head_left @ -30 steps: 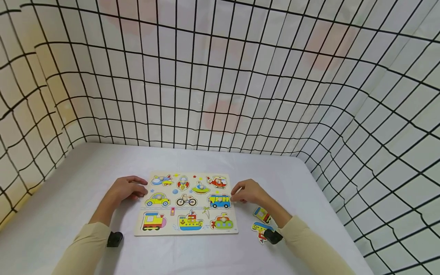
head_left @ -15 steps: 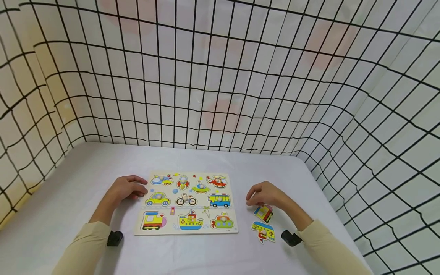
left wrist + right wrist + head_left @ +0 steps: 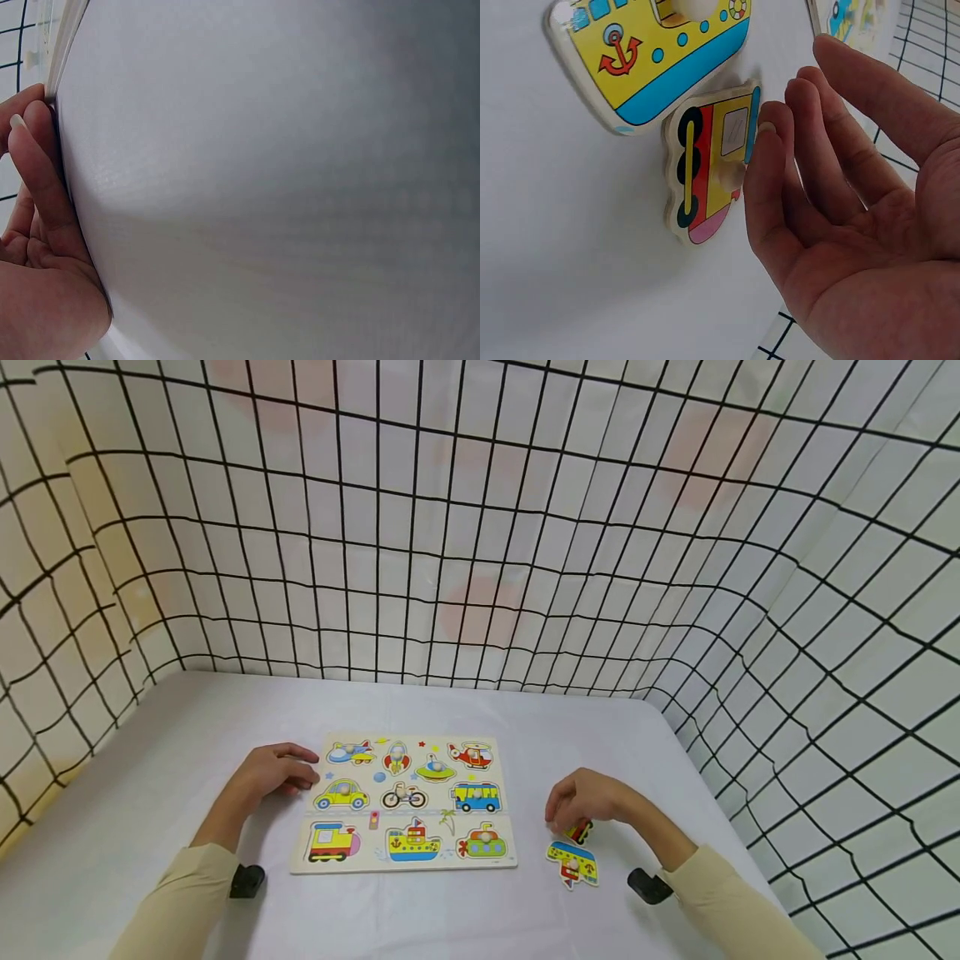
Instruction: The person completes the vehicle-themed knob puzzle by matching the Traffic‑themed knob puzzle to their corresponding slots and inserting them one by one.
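Observation:
A wooden peg puzzle board (image 3: 375, 864) with vehicle pictures lies flat on the table in the head view. My left hand (image 3: 273, 771) rests at its left edge, fingers loosely bent around the rim and thumb lowered; in the left wrist view that hand (image 3: 41, 195) touches the edge. To the right of the board, my right hand (image 3: 588, 797) hovers over a train piece (image 3: 580, 832), partly covering it. The right wrist view has the fingers (image 3: 765, 172) beside the train's wooden knob (image 3: 731, 174), with no grip on it. Closer to me lies an upside-down ship piece (image 3: 574, 864).
A bus piece (image 3: 477, 797), a car piece (image 3: 342, 794) and several other knobbed pieces sit in the board. Black wire mesh (image 3: 420, 568) over white cloth encloses the table's back and sides. Black wrist cameras (image 3: 649, 886) are worn on both arms.
My right hand has left the board's right edge by the bus and moved right and toward me, over the train piece. My left hand has stayed at the board.

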{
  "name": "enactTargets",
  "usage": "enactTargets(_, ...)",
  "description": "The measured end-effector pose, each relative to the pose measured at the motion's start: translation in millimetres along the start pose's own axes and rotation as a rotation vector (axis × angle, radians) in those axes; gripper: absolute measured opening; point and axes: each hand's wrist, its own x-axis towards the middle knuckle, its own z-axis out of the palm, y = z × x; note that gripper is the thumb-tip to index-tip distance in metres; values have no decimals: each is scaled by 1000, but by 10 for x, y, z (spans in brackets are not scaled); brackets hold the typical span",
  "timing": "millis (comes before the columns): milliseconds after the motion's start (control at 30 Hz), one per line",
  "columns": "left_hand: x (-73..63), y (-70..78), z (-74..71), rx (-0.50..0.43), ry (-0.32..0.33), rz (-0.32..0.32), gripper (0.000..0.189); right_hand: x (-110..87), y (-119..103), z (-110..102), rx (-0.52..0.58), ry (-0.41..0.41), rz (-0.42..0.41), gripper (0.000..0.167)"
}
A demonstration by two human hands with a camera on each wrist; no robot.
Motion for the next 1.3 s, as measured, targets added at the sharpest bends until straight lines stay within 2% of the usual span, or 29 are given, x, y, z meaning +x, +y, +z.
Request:
enactTargets(433, -14, 1, 0, 11, -5, 7, 46, -75, 69, 109, 12, -49, -35, 11)
enactTargets(1300, 3, 1, -11, 13, -3, 6, 48, -79, 59, 163, 21, -55, -33, 16)
